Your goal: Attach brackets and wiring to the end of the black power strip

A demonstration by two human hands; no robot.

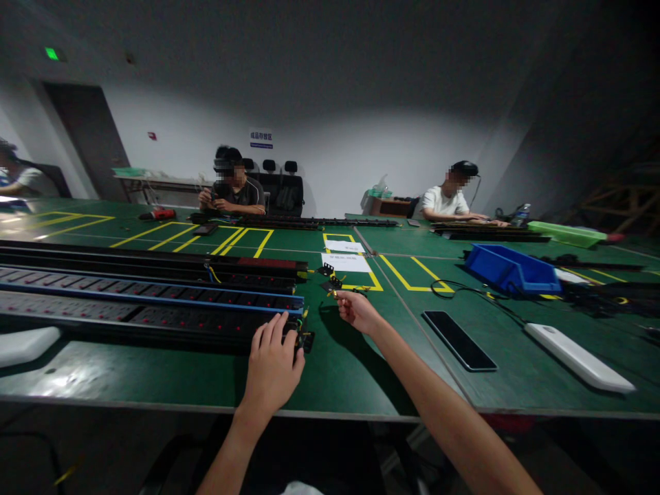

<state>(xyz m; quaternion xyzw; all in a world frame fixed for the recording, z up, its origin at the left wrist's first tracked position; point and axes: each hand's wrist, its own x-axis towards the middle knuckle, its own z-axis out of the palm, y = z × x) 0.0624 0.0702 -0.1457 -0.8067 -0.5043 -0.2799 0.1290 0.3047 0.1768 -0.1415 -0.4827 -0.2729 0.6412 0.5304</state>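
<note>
My left hand (273, 357) lies over the right end of the nearest long black power strip (180, 323), fingers on its top and slightly apart. Short yellow-green wires (305, 317) and a small black end plate (309, 342) stick out at that end. To the right, my right hand (355, 311) is closed in a pinch. Its fingertips are on a small yellow piece (333, 294), too small to name surely. Just beyond them lie small black brackets (330, 282). Behind the near strip runs another strip with a blue edge (155, 292).
On the green table are a dark phone (458, 340), a white power bank (577, 357) with a cable, a blue bin (510, 268), paper sheets (345, 262) and a red drill (157, 214). Co-workers (234, 189) sit across the table, one at the right (451, 196).
</note>
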